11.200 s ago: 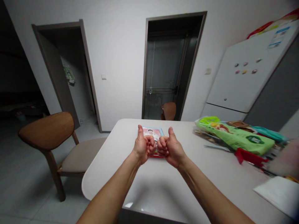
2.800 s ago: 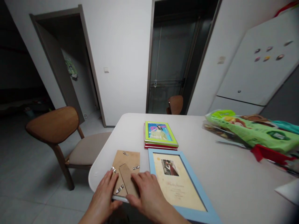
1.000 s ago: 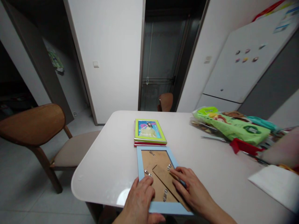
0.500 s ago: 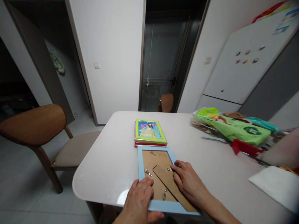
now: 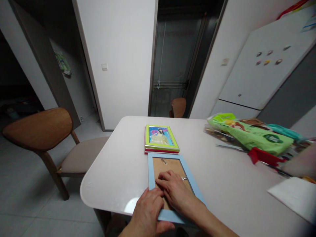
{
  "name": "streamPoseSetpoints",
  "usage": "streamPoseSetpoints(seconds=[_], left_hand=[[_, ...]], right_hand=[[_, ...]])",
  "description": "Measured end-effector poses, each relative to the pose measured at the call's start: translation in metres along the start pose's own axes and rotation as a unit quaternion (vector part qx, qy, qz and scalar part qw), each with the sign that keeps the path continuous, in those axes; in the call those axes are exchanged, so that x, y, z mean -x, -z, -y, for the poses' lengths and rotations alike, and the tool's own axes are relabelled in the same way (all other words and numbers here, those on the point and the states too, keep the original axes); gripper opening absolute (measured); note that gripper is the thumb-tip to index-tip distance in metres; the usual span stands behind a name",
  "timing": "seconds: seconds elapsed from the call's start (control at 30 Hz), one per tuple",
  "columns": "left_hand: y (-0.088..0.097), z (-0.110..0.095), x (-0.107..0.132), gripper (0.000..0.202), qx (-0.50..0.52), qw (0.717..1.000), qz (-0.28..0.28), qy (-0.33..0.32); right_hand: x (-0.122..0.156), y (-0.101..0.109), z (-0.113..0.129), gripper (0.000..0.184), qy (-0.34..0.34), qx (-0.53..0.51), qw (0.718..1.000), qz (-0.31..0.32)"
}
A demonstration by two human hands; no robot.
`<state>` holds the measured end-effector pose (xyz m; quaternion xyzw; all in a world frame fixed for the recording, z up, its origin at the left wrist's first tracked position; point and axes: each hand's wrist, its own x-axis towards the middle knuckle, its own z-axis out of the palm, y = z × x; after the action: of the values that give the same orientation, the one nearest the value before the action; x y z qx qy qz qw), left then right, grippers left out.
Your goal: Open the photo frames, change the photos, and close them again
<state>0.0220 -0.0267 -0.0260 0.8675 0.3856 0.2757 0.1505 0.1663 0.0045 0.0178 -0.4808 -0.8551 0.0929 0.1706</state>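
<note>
A light blue picture frame [image 5: 195, 186] lies face down at the table's front edge, its brown backing board [image 5: 174, 163] held in by small metal clips. My left hand [image 5: 148, 205] is closed over the frame's lower left corner, thumb along the near edge. Reaching across the board, my right hand [image 5: 176, 192] has its bent fingers together at the left inner edge, by a clip they mostly cover. The right-hand clip [image 5: 184, 178] shows beside that hand. Just beyond, touching or nearly touching the blue frame, a lime green picture frame [image 5: 174, 144] lies face up on a red one [image 5: 161, 151].
The white table [image 5: 116, 174] has a rounded left corner. On its right lie a green package [image 5: 259, 135], a red plastic item [image 5: 265, 157] and a white sheet [image 5: 293, 196]. A wooden chair [image 5: 39, 131] stands at the left, and another chair [image 5: 179, 107] behind the table.
My right hand has moved left, from the frame's right side to the left clip, and now covers much of the backing. My left hand keeps its place on the frame.
</note>
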Motion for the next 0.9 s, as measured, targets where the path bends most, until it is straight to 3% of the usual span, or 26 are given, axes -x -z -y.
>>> streamPoseSetpoints(seconds=[0.13,0.27,0.4,0.57,0.7,0.9], left_hand=[[0.001,0.000,0.000,0.046,0.004,1.000,0.003,0.002],[0.002,-0.001,0.001,0.045,0.004,1.000,0.009,0.002],[0.005,-0.003,0.000,0.043,0.004,1.000,0.014,0.012],[0.007,-0.006,0.000,0.040,0.005,0.999,0.023,0.026],[0.006,-0.005,0.000,0.043,0.008,1.000,0.022,0.019],[0.007,-0.004,-0.003,0.043,0.013,0.999,0.028,0.022]], right_hand=[[0.007,0.003,-0.009,0.028,0.002,-0.047,0.999,-0.007],[0.031,0.013,-0.019,0.032,0.014,-0.077,0.997,0.003],[0.059,0.020,-0.017,0.032,0.029,-0.066,0.997,0.041],[0.072,0.021,-0.011,0.034,0.044,-0.048,0.998,0.019],[0.052,0.019,-0.019,0.029,0.030,-0.070,0.997,-0.001],[-0.018,0.004,-0.049,0.031,-0.098,0.001,0.992,-0.075]])
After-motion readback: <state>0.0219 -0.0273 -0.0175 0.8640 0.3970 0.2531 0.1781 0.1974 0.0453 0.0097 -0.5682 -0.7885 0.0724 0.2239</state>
